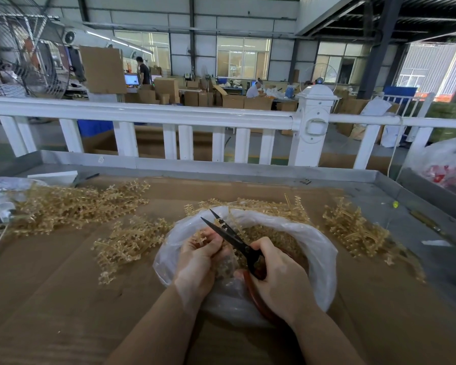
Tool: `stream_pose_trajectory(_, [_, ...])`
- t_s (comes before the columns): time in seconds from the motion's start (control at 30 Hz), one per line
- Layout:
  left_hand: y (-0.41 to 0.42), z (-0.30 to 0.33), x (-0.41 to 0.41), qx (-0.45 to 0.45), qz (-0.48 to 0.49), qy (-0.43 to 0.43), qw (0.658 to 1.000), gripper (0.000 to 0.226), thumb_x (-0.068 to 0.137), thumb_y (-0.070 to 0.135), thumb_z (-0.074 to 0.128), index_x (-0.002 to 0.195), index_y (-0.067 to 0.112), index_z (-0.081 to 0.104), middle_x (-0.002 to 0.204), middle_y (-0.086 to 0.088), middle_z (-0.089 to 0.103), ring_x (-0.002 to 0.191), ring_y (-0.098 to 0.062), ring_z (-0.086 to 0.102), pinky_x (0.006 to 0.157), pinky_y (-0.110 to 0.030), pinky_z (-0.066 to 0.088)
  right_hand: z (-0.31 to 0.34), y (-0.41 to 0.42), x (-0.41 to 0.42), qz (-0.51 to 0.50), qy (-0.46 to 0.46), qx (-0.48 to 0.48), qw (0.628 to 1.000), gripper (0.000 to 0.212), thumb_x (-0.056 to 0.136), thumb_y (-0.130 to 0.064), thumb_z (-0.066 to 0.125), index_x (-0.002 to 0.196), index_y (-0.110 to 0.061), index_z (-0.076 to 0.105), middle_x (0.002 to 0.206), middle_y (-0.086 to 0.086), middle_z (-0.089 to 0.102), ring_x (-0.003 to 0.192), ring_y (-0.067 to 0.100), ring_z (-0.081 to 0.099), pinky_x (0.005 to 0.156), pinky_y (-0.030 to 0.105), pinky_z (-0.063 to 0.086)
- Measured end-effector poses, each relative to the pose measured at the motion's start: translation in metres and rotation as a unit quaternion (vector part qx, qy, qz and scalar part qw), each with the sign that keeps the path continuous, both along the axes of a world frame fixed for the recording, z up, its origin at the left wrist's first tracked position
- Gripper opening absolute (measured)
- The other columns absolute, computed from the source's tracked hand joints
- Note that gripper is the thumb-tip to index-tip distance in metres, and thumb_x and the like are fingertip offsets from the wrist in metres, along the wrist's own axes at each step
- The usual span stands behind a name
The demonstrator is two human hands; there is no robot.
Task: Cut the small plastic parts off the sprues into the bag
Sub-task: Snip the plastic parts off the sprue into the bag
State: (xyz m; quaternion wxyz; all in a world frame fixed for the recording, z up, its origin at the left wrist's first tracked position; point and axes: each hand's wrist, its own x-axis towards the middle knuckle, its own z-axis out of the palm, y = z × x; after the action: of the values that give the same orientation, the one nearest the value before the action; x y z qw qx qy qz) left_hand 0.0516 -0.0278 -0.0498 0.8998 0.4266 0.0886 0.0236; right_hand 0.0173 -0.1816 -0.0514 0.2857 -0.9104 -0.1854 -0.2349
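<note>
Pointing up-left — scissors (229,237) blades apart, right hand (277,272) grip clamped, left hand (198,256) pinching sprue (202,237)

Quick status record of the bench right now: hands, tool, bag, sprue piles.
left hand: holds a sprue over the bag
right hand: grips black scissors, blades open
bag: clear plastic, open, cut parts inside
sprue piles: far left, left of bag, right of bag
surface: cardboard sheet

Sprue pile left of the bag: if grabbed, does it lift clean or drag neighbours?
The sprue pile would probably drag neighbours: its branches look interlocked. Likely light, since the stems are thin. Probably springy rather than floppy, as the branches stand up off the cardboard.
</note>
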Motion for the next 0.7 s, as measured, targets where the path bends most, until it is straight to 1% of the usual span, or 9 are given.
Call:
stream_pose_trajectory(0.07, [-0.0007,0.0003,0.0001,0.000,-0.001,0.003,1.000,0.021,0.087,-0.015,0.049,0.077,0.002,0.056,0.061,-0.005,0.066,0.052,-0.011,0.065,0.048,-0.019,0.053,0.0006,-0.0005,-0.0003,0.002,-0.003,0.003,1.000,0.043,0.074,-0.060,0.054,0.100,-0.026,0.054,0.089,-0.014,0.064,0.084,0.005,0.060,0.068,0.018,0.048])
stream_pose_trajectory(0.2, [-0.0017,0.0021,-0.0019,0.007,-0.007,0.007,1.000,0.020,0.087,-0.015,0.049,0.078,0.001,0.056,0.058,-0.004,0.063,0.050,-0.011,0.062,0.048,-0.019,0.053,0.0018,-0.0010,-0.0005,0.006,0.002,0.004,1.000,0.041,0.076,-0.055,0.062,0.103,-0.026,0.053,0.092,-0.014,0.064,0.088,0.005,0.059,0.072,0.020,0.049])
stream_pose_trajectory(0.3, [-0.0022,0.0037,-0.0039,0.010,-0.006,0.013,1.000,0.017,0.086,-0.015,0.051,0.080,0.001,0.055,0.067,-0.009,0.061,0.056,-0.015,0.062,0.051,-0.021,0.055,0.0016,-0.0002,0.0000,0.008,0.001,-0.001,1.000,0.037,0.079,-0.049,0.065,0.103,-0.024,0.053,0.089,-0.012,0.064,0.085,0.007,0.060,0.070,0.021,0.050])
stream_pose_trajectory(0.37, [-0.0026,0.0037,-0.0042,0.013,0.001,0.017,1.000,0.017,0.085,-0.015,0.052,0.082,0.001,0.056,0.068,-0.008,0.061,0.055,-0.014,0.063,0.050,-0.021,0.054,0.0012,0.0006,0.0006,0.008,0.001,-0.006,1.000,0.035,0.081,-0.045,0.067,0.104,-0.022,0.053,0.089,-0.010,0.065,0.084,0.007,0.061,0.070,0.021,0.051])
stream_pose_trajectory(0.47, [-0.0030,0.0043,-0.0042,0.018,0.001,0.024,1.000,0.016,0.086,-0.014,0.052,0.082,0.001,0.059,0.063,-0.006,0.064,0.052,-0.012,0.063,0.050,-0.020,0.054,-0.0006,0.0006,0.0025,-0.002,-0.015,-0.024,1.000,0.034,0.081,-0.040,0.070,0.104,-0.019,0.055,0.088,-0.008,0.067,0.081,0.008,0.063,0.067,0.012,0.044])
stream_pose_trajectory(0.53, [-0.0034,0.0051,-0.0040,0.019,-0.005,0.028,0.999,0.016,0.086,-0.013,0.052,0.084,0.000,0.059,0.063,-0.006,0.065,0.052,-0.013,0.063,0.050,-0.021,0.055,-0.0006,0.0008,0.0030,-0.007,-0.014,-0.034,0.999,0.034,0.082,-0.041,0.068,0.104,-0.019,0.055,0.087,-0.008,0.067,0.080,0.008,0.063,0.067,0.009,0.039])
stream_pose_trajectory(0.6, [-0.0028,0.0058,-0.0045,0.013,-0.011,0.034,0.999,0.014,0.086,-0.012,0.052,0.090,-0.001,0.061,0.073,-0.011,0.067,0.060,-0.016,0.064,0.057,-0.024,0.057,-0.0010,0.0007,0.0033,-0.010,-0.018,-0.039,0.999,0.035,0.082,-0.042,0.068,0.104,-0.019,0.056,0.085,-0.008,0.067,0.078,0.008,0.063,0.065,0.010,0.039])
stream_pose_trajectory(0.67, [-0.0005,0.0058,-0.0047,-0.007,-0.019,0.039,0.999,0.019,0.087,-0.009,0.052,0.103,-0.004,0.061,0.095,-0.019,0.068,0.079,-0.024,0.065,0.073,-0.033,0.055,-0.0012,0.0011,0.0031,-0.014,-0.025,-0.040,0.999,0.034,0.082,-0.041,0.069,0.104,-0.019,0.056,0.084,-0.008,0.067,0.077,0.008,0.064,0.064,0.013,0.043])
stream_pose_trajectory(0.7, [0.0002,0.0059,-0.0051,-0.016,-0.028,0.036,0.999,0.021,0.088,-0.004,0.053,0.107,-0.003,0.060,0.101,-0.020,0.067,0.085,-0.026,0.064,0.077,-0.034,0.052,-0.0012,0.0012,0.0029,-0.015,-0.027,-0.039,0.999,0.034,0.082,-0.042,0.069,0.105,-0.020,0.056,0.085,-0.008,0.067,0.078,0.008,0.064,0.064,0.014,0.045])
